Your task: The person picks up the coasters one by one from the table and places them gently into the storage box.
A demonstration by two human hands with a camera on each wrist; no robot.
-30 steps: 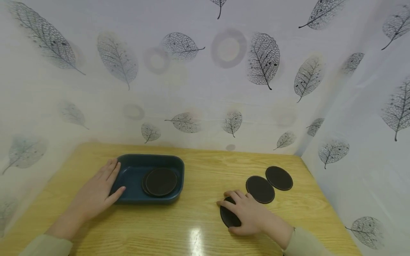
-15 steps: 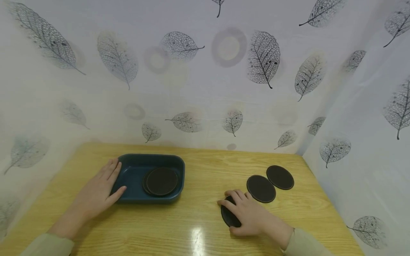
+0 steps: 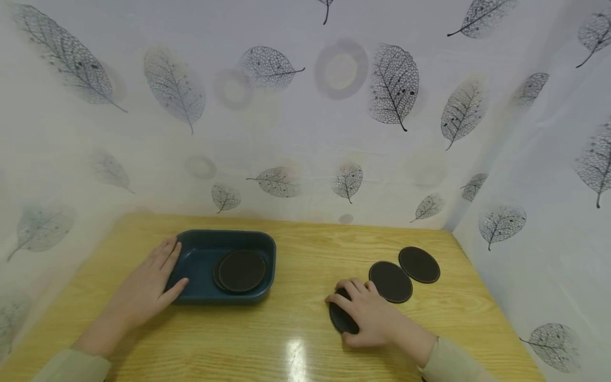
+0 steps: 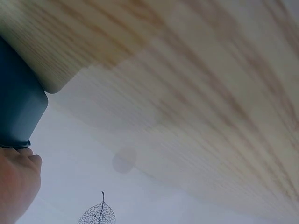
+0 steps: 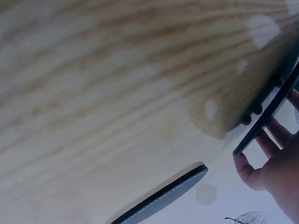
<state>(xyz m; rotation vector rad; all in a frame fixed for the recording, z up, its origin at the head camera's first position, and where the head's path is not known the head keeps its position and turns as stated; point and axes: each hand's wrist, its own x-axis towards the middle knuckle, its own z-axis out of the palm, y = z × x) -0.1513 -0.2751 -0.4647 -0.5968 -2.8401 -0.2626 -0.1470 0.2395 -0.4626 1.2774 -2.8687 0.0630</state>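
Note:
A dark blue rectangular tray (image 3: 195, 289) sits on the table at the left. Inside it, toward its right end, lie two overlapping black round coasters (image 3: 242, 271). My left hand (image 3: 143, 289) rests at the tray's left side with straight fingers along the rim, the thumb pointing inward. At the right, my right hand (image 3: 367, 315) grips another black coaster (image 3: 341, 313) by its edges, fingers on the far side and thumb on the near side. The right wrist view shows that gripped coaster (image 5: 264, 121) edge-on between fingertips, seemingly a little off the table.
Beyond my right hand lie two more black coasters, one (image 3: 390, 282) near my fingers and another (image 3: 419, 265) farther back. The wooden table (image 3: 229, 339) ends at a white curtain (image 3: 305, 132) with leaf prints at the back and right.
My right hand has shifted slightly away from me with the coaster in its grip, which now shows narrower. The left hand and tray stay put.

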